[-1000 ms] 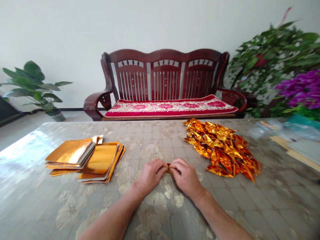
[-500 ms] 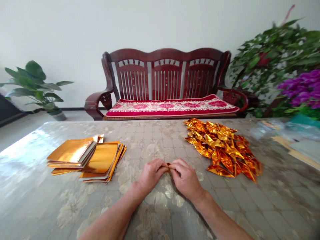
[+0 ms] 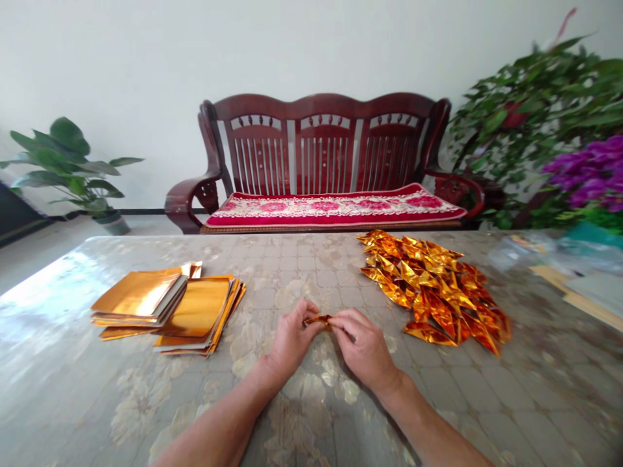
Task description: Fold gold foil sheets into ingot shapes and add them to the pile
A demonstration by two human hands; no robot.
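Note:
Between my hands, over the middle of the table, is a small folded piece of gold foil paper point(image 3: 320, 320). My left hand point(image 3: 293, 331) pinches its left end between thumb and fingers. The right end is gripped by my right hand point(image 3: 363, 344), fingers closed on it. Much of the foil paper is covered by my fingertips. To the left lie two stacks of flat gold foil sheets point(image 3: 199, 305), one partly overlapping the other. A heap of folded, pointed gold foil pieces point(image 3: 433, 285) spreads out to the right of my hands.
The table point(image 3: 272, 415) has a patterned, glossy cover. Clear plastic bags point(image 3: 525, 248) and flat board-like pieces point(image 3: 596, 292) lie at its right side. Beyond the far edge stands a dark wooden bench point(image 3: 324, 155). Potted plants point(image 3: 73, 159) flank it.
My left fingers have shifted and lifted slightly, so more of the foil paper shows between my hands. My right hand stays nearly in place. The stacks and the heap are unchanged.

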